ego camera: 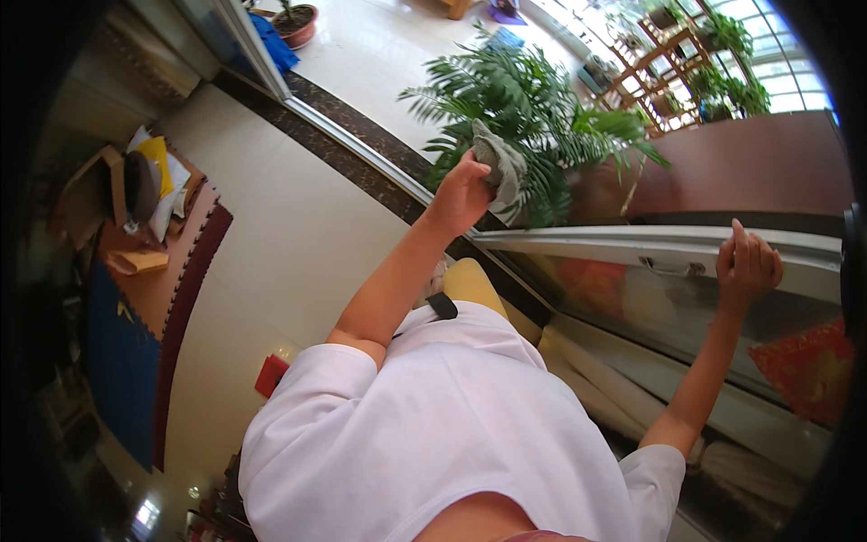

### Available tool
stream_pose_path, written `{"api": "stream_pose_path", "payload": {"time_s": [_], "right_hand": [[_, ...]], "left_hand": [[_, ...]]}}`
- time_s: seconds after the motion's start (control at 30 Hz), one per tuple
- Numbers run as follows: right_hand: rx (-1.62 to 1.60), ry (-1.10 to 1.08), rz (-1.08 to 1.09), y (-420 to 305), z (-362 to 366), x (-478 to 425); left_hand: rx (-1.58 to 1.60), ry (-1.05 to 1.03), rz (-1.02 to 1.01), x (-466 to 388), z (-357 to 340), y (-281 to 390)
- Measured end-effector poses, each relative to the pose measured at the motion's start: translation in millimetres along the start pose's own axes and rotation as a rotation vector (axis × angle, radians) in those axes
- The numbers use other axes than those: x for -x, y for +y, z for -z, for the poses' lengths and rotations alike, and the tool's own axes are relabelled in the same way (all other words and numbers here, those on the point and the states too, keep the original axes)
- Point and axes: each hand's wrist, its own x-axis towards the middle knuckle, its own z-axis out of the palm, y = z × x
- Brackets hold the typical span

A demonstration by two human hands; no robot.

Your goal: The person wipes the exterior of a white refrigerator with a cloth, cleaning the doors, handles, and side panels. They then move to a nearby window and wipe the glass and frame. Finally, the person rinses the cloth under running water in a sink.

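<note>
My left hand holds a crumpled grey-green cloth, raised in front of a leafy potted palm. The cloth hangs over the fingers, hiding most of them. On the right side, my right hand is at the white metal frame of a glass door, beside its metal pull handle. Its index finger reaches to the frame's edge and the other fingers are curled; whether they grip the frame is unclear. Through the door glass, red decorations show.
A dark marbled threshold strip with a metal track crosses the tiled floor. Foam mats bearing cardboard and packaging lie at left. Beyond the doorway are a brown wooden panel, a plant shelf and a flowerpot.
</note>
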Motion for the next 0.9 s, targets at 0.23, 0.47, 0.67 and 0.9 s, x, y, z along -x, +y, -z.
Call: {"api": "stream_pose_path", "payload": {"time_s": [0.23,0.47,0.67,0.9], "right_hand": [[-0.014,-0.005,-0.131,-15.9,2.2,-9.2],[-1.095,-0.111,-0.36,-259.9,-36.0,-81.7],[-1.869,-0.407,-0.191,-390.9,-53.9,-186.0],[-2.865,-0.948,-0.489,-494.6,-61.5,-368.1]], "left_hand": [[-1.784,0.663,-0.374,37.9,32.0,95.2],[-1.836,0.856,-0.692,64.7,48.6,190.2],[-1.618,0.997,-0.626,52.5,54.7,280.9],[-1.4,0.813,-0.593,10.1,36.4,345.3]]}}
